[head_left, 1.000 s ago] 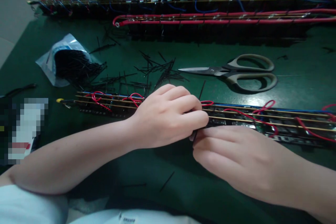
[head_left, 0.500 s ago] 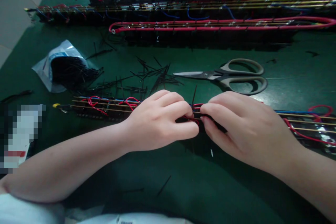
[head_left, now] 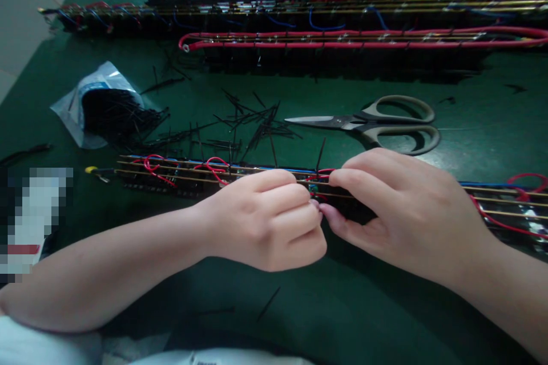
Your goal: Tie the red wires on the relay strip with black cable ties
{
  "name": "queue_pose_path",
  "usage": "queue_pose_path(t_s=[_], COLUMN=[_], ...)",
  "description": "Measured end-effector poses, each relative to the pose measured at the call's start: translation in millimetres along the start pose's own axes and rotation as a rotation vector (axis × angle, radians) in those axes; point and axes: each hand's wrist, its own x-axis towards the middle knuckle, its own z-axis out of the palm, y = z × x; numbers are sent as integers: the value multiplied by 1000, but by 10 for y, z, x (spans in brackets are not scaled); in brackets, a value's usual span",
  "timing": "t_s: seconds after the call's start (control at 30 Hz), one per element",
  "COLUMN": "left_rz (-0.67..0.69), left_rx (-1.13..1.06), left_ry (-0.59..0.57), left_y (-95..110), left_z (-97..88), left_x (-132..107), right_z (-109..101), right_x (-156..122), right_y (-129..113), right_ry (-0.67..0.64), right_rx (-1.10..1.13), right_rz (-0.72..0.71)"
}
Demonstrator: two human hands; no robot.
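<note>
A long, narrow circuit assembly [head_left: 188,174], with brass-coloured rods and red and blue wires, lies across the green table in front of me. My left hand [head_left: 265,222] is curled closed at its near edge, and whatever sits in the fingers is hidden. On the right, my right hand [head_left: 406,211] grips the assembly, index finger on top and thumb at the near side, the thumb tip close to my left fingers. Black cable tie tails [head_left: 321,154] stick up from the assembly between and behind my hands.
Scissors [head_left: 363,121] lie behind my right hand. Loose black cable ties [head_left: 261,125] spread beside an open plastic bag [head_left: 75,105] full of them. Larger wired assemblies [head_left: 342,43] with thick red cables run along the back. Two dark strips [head_left: 269,303] lie near the front.
My left hand has dropped toward me and its fingers have curled in, exposing more of the assembly. My right thumb has moved slightly down and left.
</note>
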Motion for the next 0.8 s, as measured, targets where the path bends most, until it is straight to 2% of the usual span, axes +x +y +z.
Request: queue_pose_path(t_s=[0.2, 0.67, 0.8], left_rz=[36, 10, 36], left_rx=[-36, -37, -77], left_ry=[-21, -55, -15], left_y=[33, -16, -74], left_z=[-49, -24, 12], left_x=[44, 71, 27], right_z=[17, 32, 34], right_x=[5, 0, 6], right_y=[1, 9, 18], right_ry=[13, 19, 20], right_rx=[-24, -33, -29], right_rz=[-1, 6, -13])
